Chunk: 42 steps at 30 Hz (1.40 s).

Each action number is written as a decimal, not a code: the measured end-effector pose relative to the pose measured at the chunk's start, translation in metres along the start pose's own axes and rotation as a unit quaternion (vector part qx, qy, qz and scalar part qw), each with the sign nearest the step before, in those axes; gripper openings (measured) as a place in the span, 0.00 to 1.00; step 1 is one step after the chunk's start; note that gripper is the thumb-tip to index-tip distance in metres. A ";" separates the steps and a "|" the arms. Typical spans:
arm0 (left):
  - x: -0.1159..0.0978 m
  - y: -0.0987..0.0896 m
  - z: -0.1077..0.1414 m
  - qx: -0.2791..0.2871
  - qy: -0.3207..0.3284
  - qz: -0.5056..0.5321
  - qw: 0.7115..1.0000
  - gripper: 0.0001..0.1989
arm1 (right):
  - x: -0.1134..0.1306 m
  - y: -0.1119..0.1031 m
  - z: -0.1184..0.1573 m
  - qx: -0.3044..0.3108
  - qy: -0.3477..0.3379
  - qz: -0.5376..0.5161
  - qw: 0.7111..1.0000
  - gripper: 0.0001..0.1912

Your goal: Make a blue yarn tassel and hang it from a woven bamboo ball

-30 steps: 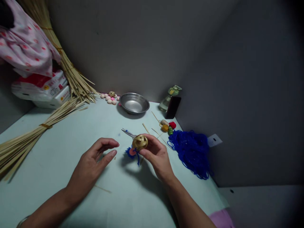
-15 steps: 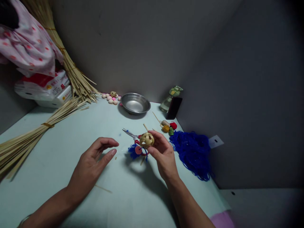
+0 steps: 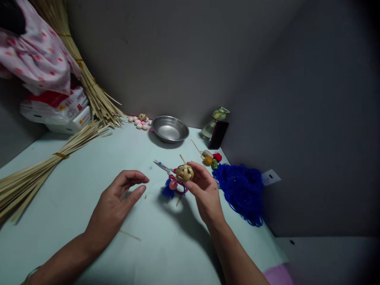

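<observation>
Between the thumb and fingers of my right hand [image 3: 206, 194] is a small woven straw ball [image 3: 184, 173], raised over the table. A pink bead [image 3: 173, 185] and a blue tassel [image 3: 168, 189] hang beneath it. My left hand [image 3: 118, 198] is apart from the ball, its thumb and fingers curved with a gap between them and nothing inside. Behind and below the ball lie red-handled scissors [image 3: 162, 166], blades toward the upper left; the ball and my fingers partly cover their handles.
A metal bowl [image 3: 170, 130] stands at the back, with several pale pink beads [image 3: 138, 122] to its left. Straw bundles [image 3: 59, 158] lie at left. On the right are blue cord [image 3: 242, 194], small yarn balls [image 3: 208, 160], a phone [image 3: 219, 135] and a bottle [image 3: 209, 127].
The bead and tassel under the ball have swung and turned slightly. Both hands keep nearly the same pose, and the right hand still holds the ball.
</observation>
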<state>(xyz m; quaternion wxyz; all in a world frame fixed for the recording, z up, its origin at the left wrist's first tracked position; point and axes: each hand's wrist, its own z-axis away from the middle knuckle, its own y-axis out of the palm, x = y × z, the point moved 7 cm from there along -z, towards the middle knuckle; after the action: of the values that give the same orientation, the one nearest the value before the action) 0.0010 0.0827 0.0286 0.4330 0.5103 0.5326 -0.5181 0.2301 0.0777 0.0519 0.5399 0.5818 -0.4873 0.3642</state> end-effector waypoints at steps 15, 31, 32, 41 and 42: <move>0.011 0.019 0.011 0.049 -0.001 -0.015 0.999 0.19 | -0.022 0.036 0.021 0.121 -0.024 0.146 0.982 0.22; -0.002 -0.024 0.000 -0.071 -0.018 0.097 0.993 0.15 | -0.024 0.007 0.000 0.134 -0.116 0.552 0.815 0.07; -0.002 -0.025 0.000 -0.078 -0.014 0.100 0.992 0.16 | -0.029 0.008 0.001 0.145 -0.116 0.590 0.786 0.10; 0.003 -0.002 -0.007 0.036 0.058 -0.114 0.991 0.18 | -0.047 0.011 0.002 0.198 -0.078 0.668 0.713 0.15; 0.004 0.004 -0.006 0.057 0.076 -0.141 0.985 0.17 | -0.046 0.010 0.001 0.195 -0.074 0.665 0.717 0.14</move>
<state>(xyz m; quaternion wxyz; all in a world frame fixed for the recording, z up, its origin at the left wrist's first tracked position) 0.0050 0.0885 0.0252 0.2835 0.4918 0.6001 -0.5635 0.2082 0.0853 0.0112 -0.0052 0.2251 -0.7053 0.6722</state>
